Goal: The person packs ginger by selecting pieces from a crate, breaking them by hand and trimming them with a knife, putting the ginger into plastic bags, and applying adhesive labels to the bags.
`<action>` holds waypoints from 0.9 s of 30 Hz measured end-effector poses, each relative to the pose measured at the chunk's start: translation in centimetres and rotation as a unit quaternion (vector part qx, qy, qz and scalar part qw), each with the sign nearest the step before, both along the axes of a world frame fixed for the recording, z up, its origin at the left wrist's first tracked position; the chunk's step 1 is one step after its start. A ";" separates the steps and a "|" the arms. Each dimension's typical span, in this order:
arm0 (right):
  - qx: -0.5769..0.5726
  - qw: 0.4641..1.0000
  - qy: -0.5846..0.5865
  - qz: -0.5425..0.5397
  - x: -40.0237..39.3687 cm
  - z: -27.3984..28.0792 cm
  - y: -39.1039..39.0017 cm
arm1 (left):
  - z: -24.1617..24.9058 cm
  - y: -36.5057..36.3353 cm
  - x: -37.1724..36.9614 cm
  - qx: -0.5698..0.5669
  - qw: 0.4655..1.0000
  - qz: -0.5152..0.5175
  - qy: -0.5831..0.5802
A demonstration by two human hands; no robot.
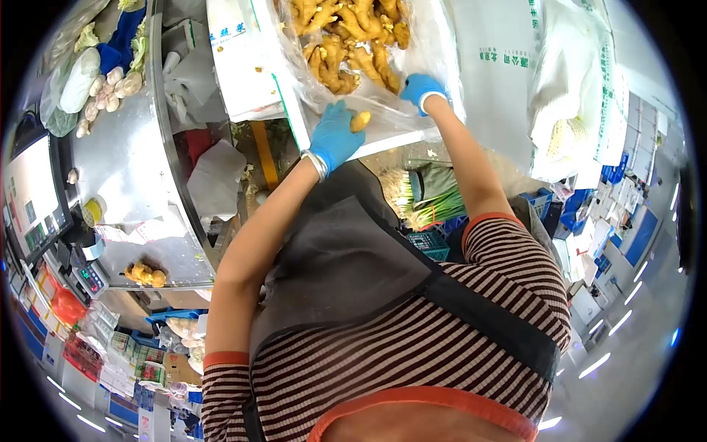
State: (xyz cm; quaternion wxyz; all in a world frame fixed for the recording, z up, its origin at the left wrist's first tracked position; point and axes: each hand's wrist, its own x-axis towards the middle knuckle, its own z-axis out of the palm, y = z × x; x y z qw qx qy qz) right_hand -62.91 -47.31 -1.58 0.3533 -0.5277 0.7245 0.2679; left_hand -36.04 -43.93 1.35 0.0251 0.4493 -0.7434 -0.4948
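Observation:
A white foam box point(398, 138) with a clear plastic liner point(379, 103) holds a heap of ginger roots point(350, 40) in front of me. My left hand point(335, 138), in a blue glove, is closed on a small piece of ginger point(359, 121) above the box's near left corner. On the right side, my right hand point(424, 90), also blue-gloved, has its fingers curled on the plastic liner beside the ginger heap. Its fingertips are partly hidden in the folds.
To the left is a metal counter point(121, 173) with garlic bulbs point(110, 88), a ginger piece point(145, 275), a tape roll point(92, 212) and a screen point(33, 188). White printed boxes point(493, 81) flank the foam box. Green onions point(438, 208) lie below.

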 end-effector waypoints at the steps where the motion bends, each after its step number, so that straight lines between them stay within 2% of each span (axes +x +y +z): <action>1: -0.067 0.997 -0.027 -0.030 0.1 0.7 -0.2 | -0.2 -0.2 -0.3 0.030 0.999 -0.029 -0.030; 3: -0.200 0.972 -0.083 -0.089 1.3 1.0 -0.9 | -0.1 0.4 -0.4 0.067 0.998 0.005 0.000; 5: -0.220 0.957 -0.162 -0.096 3.6 0.1 -1.9 | 0.4 1.5 0.0 0.103 0.994 0.034 0.027; 8: -0.207 0.962 -0.179 0.007 7.3 -4.4 -2.6 | 2.0 2.0 -0.2 0.101 0.992 0.064 0.040; 11: -0.272 0.958 -0.072 -0.059 6.9 -6.4 -3.4 | 4.1 1.9 0.8 0.199 0.964 0.143 0.104; 12: -0.312 0.939 -0.081 -0.121 6.9 -6.9 -3.3 | 4.1 1.7 1.2 0.194 0.963 0.156 0.105; 14: -0.323 0.939 -0.064 -0.104 8.0 -7.3 -3.1 | 4.6 1.7 2.2 0.189 0.960 0.176 0.105; 15: -0.329 0.938 -0.053 -0.097 8.5 -7.1 -2.9 | 5.1 1.6 2.3 0.142 0.973 0.156 0.090; 17: -0.304 0.951 -0.030 -0.047 8.9 -7.6 -3.4 | 6.2 1.0 2.2 0.044 0.990 0.116 0.063; 19: -0.279 0.960 -0.011 -0.008 9.1 -10.1 -3.7 | 5.3 0.3 1.2 -0.070 0.996 0.025 0.057; 20: -0.262 0.965 -0.025 -0.001 9.3 -8.6 -4.4 | 4.6 -0.2 0.8 -0.126 0.991 -0.018 0.051; 23: -0.054 0.989 -0.140 0.017 7.0 -4.9 -6.1 | 3.2 -3.1 -1.0 -0.080 0.988 -0.051 -0.120; 25: 0.108 0.969 -0.180 0.131 5.5 -3.0 -4.6 | 2.6 -4.7 -0.2 0.026 0.972 -0.133 -0.194; 26: 0.196 0.952 -0.232 0.032 5.6 0.8 -3.3 | 0.0 -3.6 0.3 -0.047 0.965 -0.177 -0.187; 27: 0.198 0.949 -0.242 0.045 5.2 2.9 -1.9 | 0.5 -3.1 0.6 -0.055 0.958 -0.218 -0.177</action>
